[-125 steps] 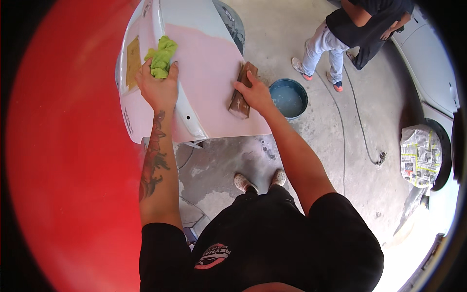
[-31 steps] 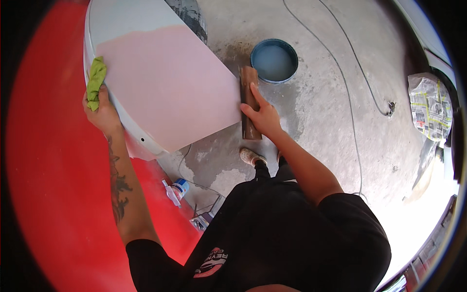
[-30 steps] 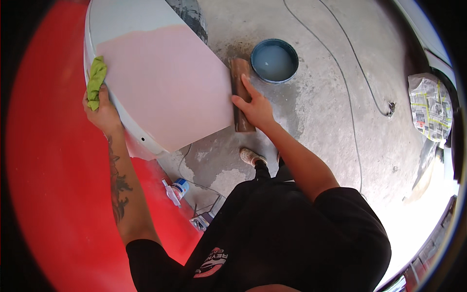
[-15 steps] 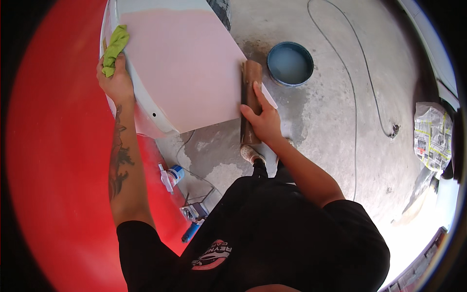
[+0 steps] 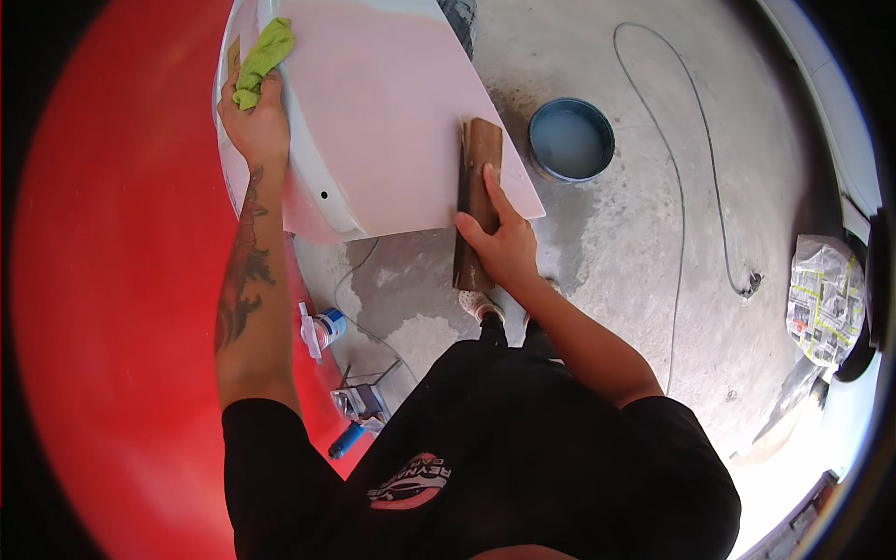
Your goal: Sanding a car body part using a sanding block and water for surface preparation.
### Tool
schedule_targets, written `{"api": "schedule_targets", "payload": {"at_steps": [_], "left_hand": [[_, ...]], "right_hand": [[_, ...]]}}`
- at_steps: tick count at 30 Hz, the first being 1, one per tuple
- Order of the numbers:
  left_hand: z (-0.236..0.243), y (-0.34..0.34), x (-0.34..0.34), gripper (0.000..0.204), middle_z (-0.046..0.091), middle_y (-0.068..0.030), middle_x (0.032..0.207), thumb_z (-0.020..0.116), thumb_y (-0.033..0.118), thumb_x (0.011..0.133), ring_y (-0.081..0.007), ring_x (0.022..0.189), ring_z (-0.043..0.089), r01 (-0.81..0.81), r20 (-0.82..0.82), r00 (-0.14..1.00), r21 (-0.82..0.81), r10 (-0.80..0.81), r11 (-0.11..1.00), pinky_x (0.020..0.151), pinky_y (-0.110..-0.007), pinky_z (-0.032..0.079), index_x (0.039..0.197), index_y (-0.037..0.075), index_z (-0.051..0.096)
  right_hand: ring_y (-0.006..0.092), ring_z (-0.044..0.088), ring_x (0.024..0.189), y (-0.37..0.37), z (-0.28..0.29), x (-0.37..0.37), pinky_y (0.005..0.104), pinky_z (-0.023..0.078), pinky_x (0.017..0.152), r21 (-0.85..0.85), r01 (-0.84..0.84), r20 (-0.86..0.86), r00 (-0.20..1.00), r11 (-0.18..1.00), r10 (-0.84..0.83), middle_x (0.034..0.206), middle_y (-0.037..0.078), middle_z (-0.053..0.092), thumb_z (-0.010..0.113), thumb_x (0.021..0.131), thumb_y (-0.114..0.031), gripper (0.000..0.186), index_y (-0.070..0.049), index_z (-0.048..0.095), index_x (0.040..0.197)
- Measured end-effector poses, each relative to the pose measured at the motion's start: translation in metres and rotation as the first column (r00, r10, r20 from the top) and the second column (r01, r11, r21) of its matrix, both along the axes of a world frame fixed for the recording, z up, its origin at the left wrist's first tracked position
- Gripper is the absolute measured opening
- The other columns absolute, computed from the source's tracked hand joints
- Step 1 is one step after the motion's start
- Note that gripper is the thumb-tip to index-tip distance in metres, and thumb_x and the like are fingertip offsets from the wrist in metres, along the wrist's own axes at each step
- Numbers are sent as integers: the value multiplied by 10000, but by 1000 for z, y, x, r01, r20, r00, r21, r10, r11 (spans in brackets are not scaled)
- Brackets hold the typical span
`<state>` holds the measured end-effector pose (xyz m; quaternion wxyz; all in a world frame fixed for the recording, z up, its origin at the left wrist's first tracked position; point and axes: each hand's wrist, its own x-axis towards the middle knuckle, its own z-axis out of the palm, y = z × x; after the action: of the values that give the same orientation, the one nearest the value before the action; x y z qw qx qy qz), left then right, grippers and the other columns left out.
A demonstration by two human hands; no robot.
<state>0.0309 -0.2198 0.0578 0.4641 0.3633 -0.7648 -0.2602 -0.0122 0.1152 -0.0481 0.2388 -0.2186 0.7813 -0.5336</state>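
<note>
A pale car panel (image 5: 392, 112), washed pink over most of its face and white along a raised ridge with a small dark hole (image 5: 324, 195), lies before the person. On the panel's left side the left hand (image 5: 254, 121) is closed around a crumpled green cloth (image 5: 266, 58). At the panel's near edge the right hand (image 5: 504, 243) is clamped on a long brown block (image 5: 481, 177), whose far end overlaps the pink face while its near end juts past the edge. Right of the panel, a dark blue bucket (image 5: 560, 176) of cloudy liquid and a looping cord (image 5: 719, 187) rest on stained concrete floor (image 5: 616, 280); farther right, a patterned sheet (image 5: 826, 303) carries print too small to read. Left of the panel spreads a glossy red surface (image 5: 121, 280). Nearer than the panel stand a blue-and-white labelled can (image 5: 329, 325) and the person's black shirt (image 5: 560, 448), its pink-and-white emblem (image 5: 411, 481) bearing lettering.
</note>
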Motion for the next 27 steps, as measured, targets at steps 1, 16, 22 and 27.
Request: {"api": "schedule_targets", "payload": {"at_steps": [1,16,22,27], "left_hand": [[-1,0,-1,566,538,-200,1258,728,339,839,-324,1179,535,-3,1,1000,4,3,1000,1032,-423,417,1274,4,592],[0,6,-7,611,516,-201,1293,728,360,836,-344,1198,538,36,-38,999,75,-33,997,1041,-422,421,1325,30,568],[-10,-13,-7,540,672,-129,1124,732,281,850,-186,1016,618,-6,11,1000,-113,7,994,921,-321,476,1241,-66,596],[-8,-11,1,599,516,-203,1316,710,373,842,-342,1218,529,-1,46,999,-30,2,1000,1053,-426,411,1315,31,576]], "right_hand": [[348,690,1069,-17,13,-5,389,529,909,-12,-40,10,999,999,40,1244,192,681,719,841,-415,791,-242,396,1543],[340,720,970,-11,6,5,406,564,824,-125,-2,-31,1000,992,-2,1089,193,727,732,814,-433,800,-208,430,1521],[302,689,771,-91,87,0,409,524,744,-33,-150,-96,985,988,147,886,147,720,709,803,-526,807,-273,437,1520],[328,709,872,-5,8,13,418,553,755,-6,-95,-113,989,995,94,1012,145,722,738,794,-470,861,-231,387,1544]]}}
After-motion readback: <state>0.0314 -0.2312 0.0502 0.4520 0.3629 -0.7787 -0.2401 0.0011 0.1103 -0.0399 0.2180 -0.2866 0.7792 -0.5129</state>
